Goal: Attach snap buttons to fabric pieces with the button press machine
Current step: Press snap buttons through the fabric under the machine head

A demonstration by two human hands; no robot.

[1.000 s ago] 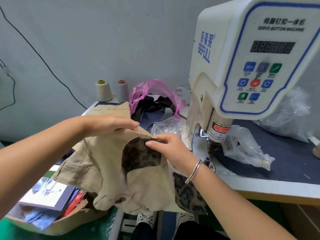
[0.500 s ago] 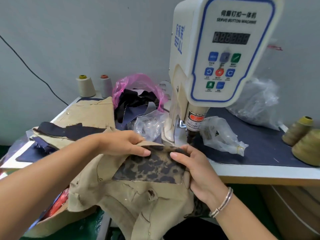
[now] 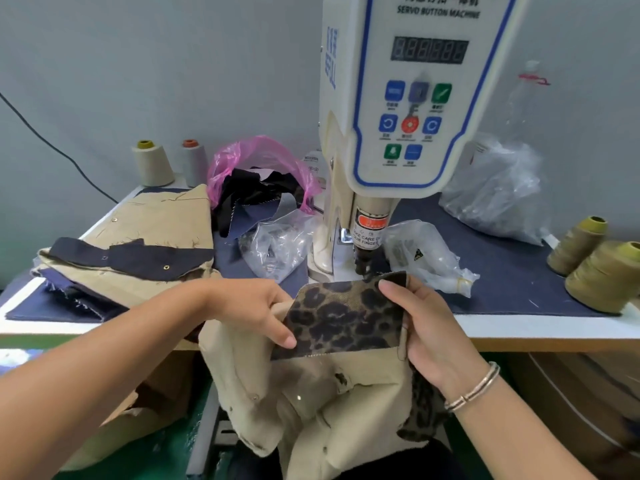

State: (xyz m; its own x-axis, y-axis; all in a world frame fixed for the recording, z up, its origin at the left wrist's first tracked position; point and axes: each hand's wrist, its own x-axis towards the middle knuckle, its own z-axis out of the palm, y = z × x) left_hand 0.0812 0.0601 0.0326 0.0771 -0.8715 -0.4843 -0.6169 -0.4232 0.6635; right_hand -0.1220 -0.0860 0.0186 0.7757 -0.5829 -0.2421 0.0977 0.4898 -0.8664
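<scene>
A beige garment point(image 3: 322, 403) with a leopard-print panel point(image 3: 343, 317) hangs over the table's front edge. My left hand point(image 3: 256, 310) pinches the panel's left side; my right hand point(image 3: 419, 323) grips its right side, fingers on the top right corner. The panel's top edge lies just under the press head point(image 3: 363, 261) of the white servo button machine point(image 3: 408, 109). Whether a snap sits under the head is hidden.
Left on the table point(image 3: 519, 327) lies a stack of beige and navy fabric pieces point(image 3: 138, 258). A pink bag of scraps point(image 3: 256, 174), clear plastic bags point(image 3: 422, 254) and thread cones point(image 3: 609, 275) stand around the machine. A cardboard box point(image 3: 145, 403) sits below left.
Both hands have carried the garment up and right from beside the table, spreading the leopard panel flat and bringing its top edge under the press head.
</scene>
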